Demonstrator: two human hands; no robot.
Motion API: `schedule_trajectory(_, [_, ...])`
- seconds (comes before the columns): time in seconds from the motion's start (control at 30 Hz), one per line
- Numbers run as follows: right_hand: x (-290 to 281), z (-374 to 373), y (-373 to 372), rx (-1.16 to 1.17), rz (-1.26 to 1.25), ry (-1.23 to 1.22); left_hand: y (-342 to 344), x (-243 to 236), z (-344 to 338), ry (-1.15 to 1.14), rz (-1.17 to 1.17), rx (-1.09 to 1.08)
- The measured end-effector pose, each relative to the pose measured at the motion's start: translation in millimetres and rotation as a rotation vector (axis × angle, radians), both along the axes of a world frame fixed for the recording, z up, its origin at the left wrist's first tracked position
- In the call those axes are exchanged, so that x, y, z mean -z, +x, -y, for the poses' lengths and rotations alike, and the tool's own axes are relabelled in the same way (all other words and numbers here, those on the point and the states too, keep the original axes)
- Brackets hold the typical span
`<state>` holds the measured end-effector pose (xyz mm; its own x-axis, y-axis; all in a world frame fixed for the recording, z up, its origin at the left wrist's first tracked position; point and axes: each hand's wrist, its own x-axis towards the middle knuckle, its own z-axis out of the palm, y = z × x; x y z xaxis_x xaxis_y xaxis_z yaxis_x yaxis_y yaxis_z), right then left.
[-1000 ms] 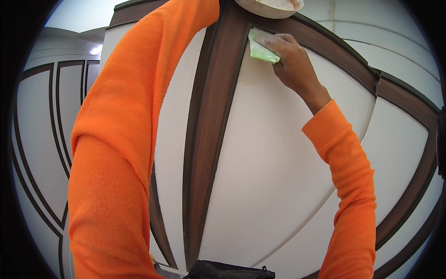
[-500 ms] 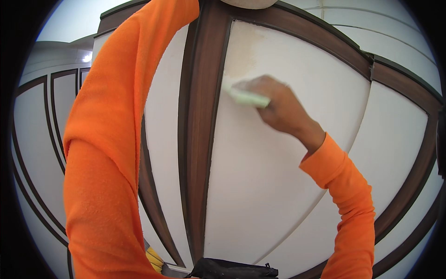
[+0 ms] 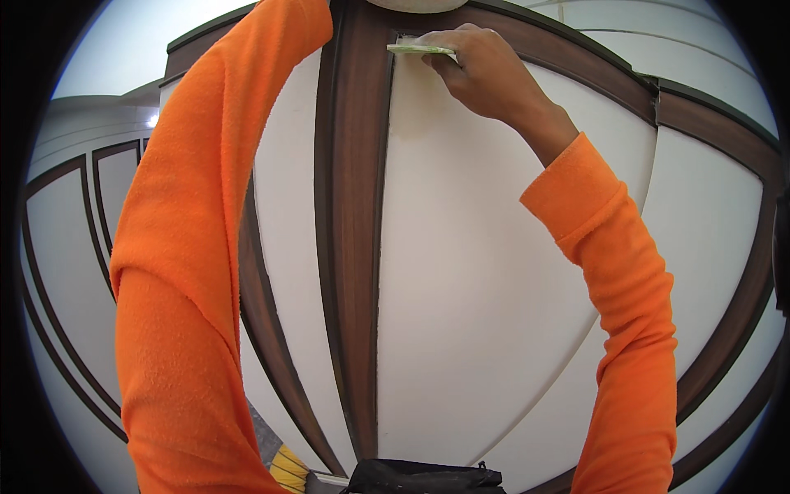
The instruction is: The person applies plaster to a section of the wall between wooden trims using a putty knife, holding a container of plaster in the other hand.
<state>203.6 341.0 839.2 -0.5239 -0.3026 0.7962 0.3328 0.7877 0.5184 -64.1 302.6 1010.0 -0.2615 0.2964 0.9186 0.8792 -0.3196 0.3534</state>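
Observation:
My right hand (image 3: 485, 74) is closed around a flat pale-green pad (image 3: 415, 49). It holds the pad edge-on against the upper left corner of a white wall panel (image 3: 494, 272). Just below the pad, a faint tan patch (image 3: 409, 115) marks the panel. My left arm (image 3: 185, 247), in an orange sleeve, reaches up past the top edge of the picture, so the left hand is out of sight. At the top edge, near that cuff, shows the underside of a rounded off-white object (image 3: 418, 4), mostly cut off.
Dark brown wooden trim (image 3: 355, 247) runs down the panel's left side, and a top rail (image 3: 568, 53) borders it above. A black object (image 3: 424, 477) sits at the bottom edge, beside something yellow (image 3: 288, 471). More framed panels (image 3: 66, 247) stand at the left.
My right hand has moved up the panel with the pale-green pad, from below the tan patch to the top left corner. The left arm has stayed raised.

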Motion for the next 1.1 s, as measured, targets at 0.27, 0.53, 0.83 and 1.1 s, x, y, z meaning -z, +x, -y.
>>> schedule_trajectory(0.27, [43.4, -32.8, -2.7, 0.036, 0.054, 0.206, 0.5, 0.2, -1.9, 0.006, 0.005, 0.013])
schedule_trajectory(0.53, [122.0, -6.9, 22.6, -0.008, 0.266, 0.124, -3.0, 1.1, -2.9, -0.001, 0.008, 0.001])
schedule_trajectory(0.83, [21.1, -29.2, 7.4, 0.035, -0.012, 0.254, -4.2, 0.5, -2.1, 0.008, 0.014, 0.001])
schedule_trajectory(1.1, [39.0, -43.2, 3.9, 0.066, 0.101, 0.28, -10.3, 0.4, -2.3, 0.028, 0.019, -0.007])
